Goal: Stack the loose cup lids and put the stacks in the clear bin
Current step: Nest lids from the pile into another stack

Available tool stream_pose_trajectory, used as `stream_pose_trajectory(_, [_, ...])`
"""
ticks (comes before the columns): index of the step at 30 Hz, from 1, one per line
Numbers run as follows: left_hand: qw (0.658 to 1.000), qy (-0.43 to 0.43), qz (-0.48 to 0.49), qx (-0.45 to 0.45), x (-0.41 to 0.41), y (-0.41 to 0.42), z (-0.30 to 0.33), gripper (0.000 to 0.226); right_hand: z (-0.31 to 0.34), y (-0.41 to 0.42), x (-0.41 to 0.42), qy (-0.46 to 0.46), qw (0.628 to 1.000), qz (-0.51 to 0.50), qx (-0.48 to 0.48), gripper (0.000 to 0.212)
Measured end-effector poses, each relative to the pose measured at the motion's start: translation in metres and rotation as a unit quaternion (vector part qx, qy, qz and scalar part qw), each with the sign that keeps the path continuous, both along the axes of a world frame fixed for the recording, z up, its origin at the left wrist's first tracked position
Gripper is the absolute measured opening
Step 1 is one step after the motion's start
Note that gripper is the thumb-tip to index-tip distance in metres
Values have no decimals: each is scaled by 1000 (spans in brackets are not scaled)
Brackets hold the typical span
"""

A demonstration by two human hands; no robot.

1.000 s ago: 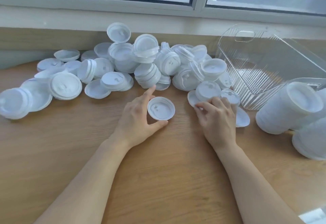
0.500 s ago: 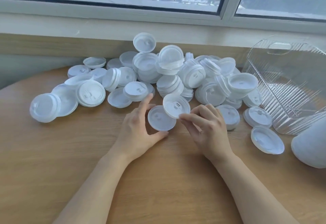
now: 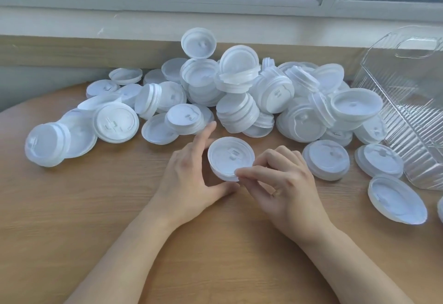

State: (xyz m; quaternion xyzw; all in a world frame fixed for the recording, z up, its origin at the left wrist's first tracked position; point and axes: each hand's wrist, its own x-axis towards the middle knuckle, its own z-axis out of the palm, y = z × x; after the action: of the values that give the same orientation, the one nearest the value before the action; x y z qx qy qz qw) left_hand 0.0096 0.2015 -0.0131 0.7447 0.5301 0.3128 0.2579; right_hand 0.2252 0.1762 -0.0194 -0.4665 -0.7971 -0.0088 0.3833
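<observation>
A small stack of white cup lids (image 3: 230, 157) sits on the wooden table (image 3: 84, 207) between my hands. My left hand (image 3: 189, 179) cups its left side, thumb under the near edge and forefinger stretched past the far edge. My right hand (image 3: 280, 184) pinches the stack's near right rim with thumb and forefinger. Behind lies a big heap of loose white lids (image 3: 239, 97) along the wall. The clear ribbed bin (image 3: 407, 102) stands at the right edge, tilted.
Single lids (image 3: 327, 160) (image 3: 378, 163) (image 3: 396, 199) lie to the right of my right hand, near the bin. More lids (image 3: 48, 144) spread out at the far left. The window sill (image 3: 215, 23) runs behind the heap.
My right hand brought a lid from the right and set it onto the lid held by my left hand; the two now sit as one stack. The view shifted left and closer.
</observation>
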Motion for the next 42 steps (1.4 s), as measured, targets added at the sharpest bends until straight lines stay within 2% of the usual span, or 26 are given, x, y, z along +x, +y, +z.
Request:
stream_pose_trajectory(11, [1000,-3,-4,4,1,-1,2,116,1,0,1,14,999,-3,-37,7])
stream_pose_trajectory(15, [1000,-9,-12,-5,-2,-2,3,121,8,-1,4,54,995,-33,-73,35])
stream_pose_trajectory(21, [999,-48,-17,-8,-4,-3,6,116,6,2,3,2,988,-86,-126,59])
stream_pose_trajectory(38, [999,-22,-24,-10,-4,-3,2,110,2,3,5,-38,982,-109,-148,58])
stream_pose_trajectory(42, [999,-26,-23,-6,-4,-2,1,110,10,2,12,-40,984,-127,-118,58])
